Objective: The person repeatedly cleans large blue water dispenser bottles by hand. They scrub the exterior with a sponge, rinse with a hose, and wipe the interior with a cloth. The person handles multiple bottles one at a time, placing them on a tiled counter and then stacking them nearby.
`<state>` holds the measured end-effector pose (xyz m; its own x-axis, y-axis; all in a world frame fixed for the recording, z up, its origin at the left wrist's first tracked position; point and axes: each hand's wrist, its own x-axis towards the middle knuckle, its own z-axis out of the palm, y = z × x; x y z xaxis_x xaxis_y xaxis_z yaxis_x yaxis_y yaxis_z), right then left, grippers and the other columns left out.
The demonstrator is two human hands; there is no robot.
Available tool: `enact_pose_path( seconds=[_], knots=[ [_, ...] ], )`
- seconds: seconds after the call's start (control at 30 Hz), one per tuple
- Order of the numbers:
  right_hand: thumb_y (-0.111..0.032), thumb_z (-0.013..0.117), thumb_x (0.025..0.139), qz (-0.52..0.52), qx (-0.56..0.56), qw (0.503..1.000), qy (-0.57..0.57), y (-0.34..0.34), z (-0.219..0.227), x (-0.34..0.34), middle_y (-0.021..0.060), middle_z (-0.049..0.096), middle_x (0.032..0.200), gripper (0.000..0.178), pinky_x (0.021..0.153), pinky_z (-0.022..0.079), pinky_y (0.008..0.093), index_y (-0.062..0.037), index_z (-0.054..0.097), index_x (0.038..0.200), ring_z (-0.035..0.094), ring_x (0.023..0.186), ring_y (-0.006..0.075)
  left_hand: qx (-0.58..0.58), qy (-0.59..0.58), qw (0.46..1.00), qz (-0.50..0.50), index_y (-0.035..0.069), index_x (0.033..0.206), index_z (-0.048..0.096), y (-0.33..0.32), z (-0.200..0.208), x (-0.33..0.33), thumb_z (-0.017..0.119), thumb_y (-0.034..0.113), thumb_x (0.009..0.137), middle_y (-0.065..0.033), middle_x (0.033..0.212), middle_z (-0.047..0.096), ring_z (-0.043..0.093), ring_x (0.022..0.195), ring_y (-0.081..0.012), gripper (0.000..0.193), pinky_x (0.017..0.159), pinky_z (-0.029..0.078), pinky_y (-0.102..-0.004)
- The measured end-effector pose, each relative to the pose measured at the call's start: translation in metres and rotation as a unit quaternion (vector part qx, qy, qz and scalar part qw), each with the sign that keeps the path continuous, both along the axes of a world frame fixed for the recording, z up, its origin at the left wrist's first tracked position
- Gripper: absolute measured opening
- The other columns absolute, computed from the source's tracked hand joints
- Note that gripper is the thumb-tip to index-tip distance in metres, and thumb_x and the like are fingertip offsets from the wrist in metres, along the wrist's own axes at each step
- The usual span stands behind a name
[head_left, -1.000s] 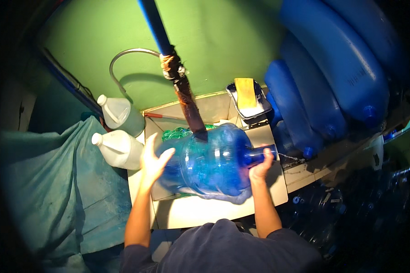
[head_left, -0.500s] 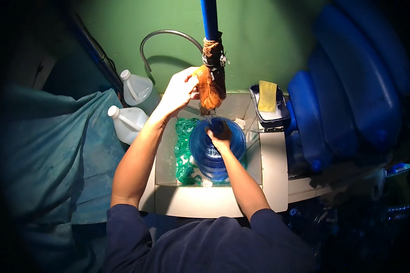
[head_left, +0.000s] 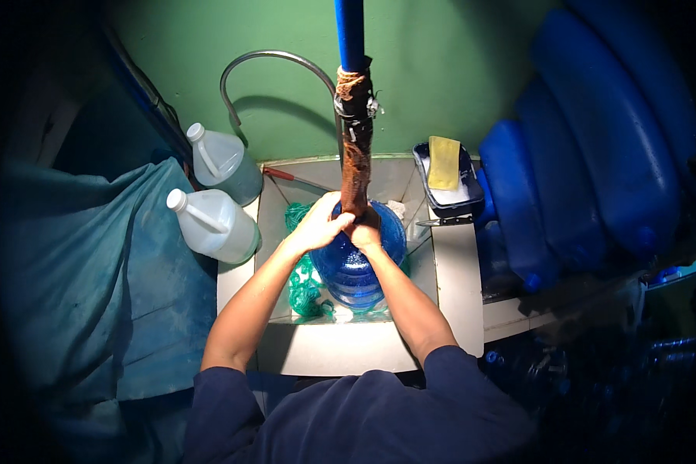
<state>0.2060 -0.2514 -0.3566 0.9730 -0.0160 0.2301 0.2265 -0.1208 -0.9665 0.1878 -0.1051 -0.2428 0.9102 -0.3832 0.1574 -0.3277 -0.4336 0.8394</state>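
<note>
A big blue water bottle (head_left: 348, 274) stands in the tiled sink basin, its mouth hidden under my hands. From above comes a blue pipe (head_left: 350, 35), its lower part wrapped in dark material. A wet brown cloth sleeve (head_left: 356, 179) hangs from it, reaching down to the bottle's mouth. My left hand (head_left: 319, 226) is closed around the sleeve's low end, with the thumb in front. Against it, my right hand (head_left: 366, 233) is wrapped around the bottle's neck; its fingers are mostly hidden. Green netting (head_left: 303, 290) lies in the basin left of the bottle.
Two white-capped jugs (head_left: 215, 224) stand left of the basin. On its right ledge are a black tray (head_left: 460, 203) with a yellow sponge (head_left: 444, 162) and a knife (head_left: 448, 222). Large blue containers (head_left: 564, 178) fill the right. A curved metal tube (head_left: 274, 54) rises behind.
My left hand has come down with the cloth sleeve to the bottle's mouth, beside my right hand. The sleeve now hangs long and narrow. My right hand has stayed at the bottle's neck.
</note>
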Motion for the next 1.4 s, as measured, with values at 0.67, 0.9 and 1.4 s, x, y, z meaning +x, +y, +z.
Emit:
enact_pose_path(
  seconds=[0.67,0.9,1.4],
  knots=[
    [-0.016,0.078,0.073,-0.008,0.035,0.990,-0.137,-0.006,0.132,-0.036,0.0096,0.072,0.091,0.035,0.078,0.055,0.0344,-0.0009,0.067,0.103,0.070,0.085,0.0190,0.171,-0.182,0.967,0.047,0.000,0.129,0.051,-0.015,0.092,-0.008,0.055,0.043,0.098,-0.0139,0.117,0.060,0.056,0.110,-0.0218,0.053,0.100,0.043,-0.0379],
    [-0.009,0.081,0.069,0.019,0.106,0.989,-0.097,0.004,0.119,-0.039,0.0063,0.071,0.085,0.030,0.071,0.055,0.0334,0.0008,0.067,0.093,0.068,0.078,0.0156,0.028,-0.146,0.988,-0.045,-0.002,0.131,0.050,-0.004,0.072,-0.008,0.053,0.032,0.098,-0.0184,0.120,0.060,0.056,0.113,-0.0313,0.047,0.102,0.042,-0.0401],
    [-0.018,0.084,0.066,0.071,-0.013,0.991,-0.112,-0.005,0.089,-0.029,0.0101,0.072,0.086,0.042,0.074,0.055,0.0342,-0.0003,0.065,0.099,0.069,0.079,0.0173,0.148,-0.029,0.982,0.117,0.003,0.100,0.058,-0.019,0.082,-0.027,0.051,0.029,0.093,-0.0279,0.095,0.066,0.064,0.091,-0.0440,0.028,0.082,0.050,-0.0543]
  ],
)
